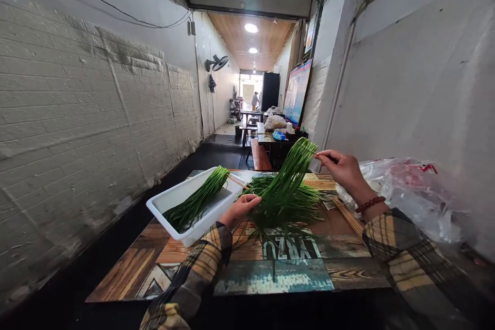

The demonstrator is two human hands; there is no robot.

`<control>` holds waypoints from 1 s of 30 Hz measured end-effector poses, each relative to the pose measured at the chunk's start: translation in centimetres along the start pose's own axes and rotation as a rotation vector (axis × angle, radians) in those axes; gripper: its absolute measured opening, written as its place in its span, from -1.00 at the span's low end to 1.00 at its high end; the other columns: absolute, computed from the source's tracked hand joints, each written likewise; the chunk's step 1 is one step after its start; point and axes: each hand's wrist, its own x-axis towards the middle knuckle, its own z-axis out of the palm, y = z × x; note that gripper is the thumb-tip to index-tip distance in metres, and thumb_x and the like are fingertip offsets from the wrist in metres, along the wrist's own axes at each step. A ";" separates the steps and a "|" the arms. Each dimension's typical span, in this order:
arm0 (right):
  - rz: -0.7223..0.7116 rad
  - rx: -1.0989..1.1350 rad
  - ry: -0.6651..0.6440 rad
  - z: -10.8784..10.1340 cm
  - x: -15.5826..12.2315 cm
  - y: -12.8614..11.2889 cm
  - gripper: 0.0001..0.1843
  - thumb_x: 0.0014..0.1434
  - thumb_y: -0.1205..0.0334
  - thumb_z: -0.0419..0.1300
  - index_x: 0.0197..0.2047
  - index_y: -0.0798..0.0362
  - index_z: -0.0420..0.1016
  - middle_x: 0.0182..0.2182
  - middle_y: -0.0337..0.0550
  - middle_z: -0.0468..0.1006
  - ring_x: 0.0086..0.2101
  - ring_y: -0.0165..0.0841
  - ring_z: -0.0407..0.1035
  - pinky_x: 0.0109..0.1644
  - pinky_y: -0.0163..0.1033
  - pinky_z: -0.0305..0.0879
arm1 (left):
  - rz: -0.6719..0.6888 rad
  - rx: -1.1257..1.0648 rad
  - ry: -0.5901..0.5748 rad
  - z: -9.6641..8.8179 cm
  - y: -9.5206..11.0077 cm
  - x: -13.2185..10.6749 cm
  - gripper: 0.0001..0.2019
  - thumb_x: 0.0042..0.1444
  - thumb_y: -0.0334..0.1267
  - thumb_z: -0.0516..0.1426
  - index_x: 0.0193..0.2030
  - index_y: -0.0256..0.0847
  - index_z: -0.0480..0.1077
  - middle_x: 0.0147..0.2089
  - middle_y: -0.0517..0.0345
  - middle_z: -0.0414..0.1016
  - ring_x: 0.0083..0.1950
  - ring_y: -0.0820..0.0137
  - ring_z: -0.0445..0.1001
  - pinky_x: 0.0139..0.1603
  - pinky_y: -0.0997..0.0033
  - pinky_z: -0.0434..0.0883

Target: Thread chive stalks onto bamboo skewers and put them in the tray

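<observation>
My left hand (242,208) is closed round the lower end of a bunch of long green chives (288,178) that slants up to the right over the table. My right hand (340,165) pinches the upper tips of that same bunch. More loose chives (294,205) lie spread on the table under it. To the left a white rectangular tray (176,198) holds another pile of chives (197,198). Thin wooden skewers (348,215) lie beside my right wrist, which wears a red bead bracelet.
The patterned wooden table (270,273) stands in a narrow room between a white brick wall (77,113) and a plain wall. A clear plastic bag (410,191) lies at the right. Further tables, benches and bags (274,122) stand behind; a person (255,99) stands far off.
</observation>
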 end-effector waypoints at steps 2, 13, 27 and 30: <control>0.055 0.021 -0.003 -0.1 0.2 0.0 -0.63 0.15 0.00 0.08 -0.26 0.07 0.60 -0.50 -0.15 0.59 -0.48 -0.32 0.44 -0.45 -0.30 0.24 | -0.027 0.097 0.071 -0.6 -1.3 -0.1 -0.50 -0.07 0.18 0.18 -0.37 -0.33 0.42 -0.55 0.27 0.25 -0.51 0.55 0.17 -0.44 0.50 0.18; -0.021 0.000 -0.138 -0.7 -0.2 -2.3 -0.75 0.16 0.09 0.11 -0.32 -0.03 0.60 -0.33 -0.17 0.64 -0.33 -0.23 0.48 -0.28 -0.18 0.31 | 0.370 0.156 0.270 1.3 9.4 1.7 -0.54 0.01 -0.06 0.22 0.05 -0.20 0.41 0.11 -0.07 0.41 0.08 0.25 0.38 0.08 0.27 0.33; -0.115 0.125 -0.188 -0.8 -2.9 -3.8 -0.76 0.18 0.13 0.10 -0.32 -0.04 0.59 -0.34 -0.22 0.62 -0.30 -0.29 0.48 -0.22 -0.24 0.33 | 0.192 -0.332 -0.054 8.4 15.0 2.1 -0.69 -0.22 -0.20 0.38 -0.33 -0.34 0.54 -0.41 0.12 0.54 -0.45 0.49 0.43 -0.35 0.46 0.33; -0.110 0.150 -0.166 -1.2 -3.3 -3.9 -0.76 0.19 0.13 0.10 -0.32 -0.04 0.59 -0.35 -0.21 0.62 -0.31 -0.29 0.49 -0.22 -0.24 0.34 | 0.183 -0.338 -0.049 9.2 15.4 2.1 -0.73 -0.21 -0.22 0.38 -0.39 -0.34 0.52 -0.45 0.14 0.53 -0.49 0.51 0.41 -0.40 0.48 0.33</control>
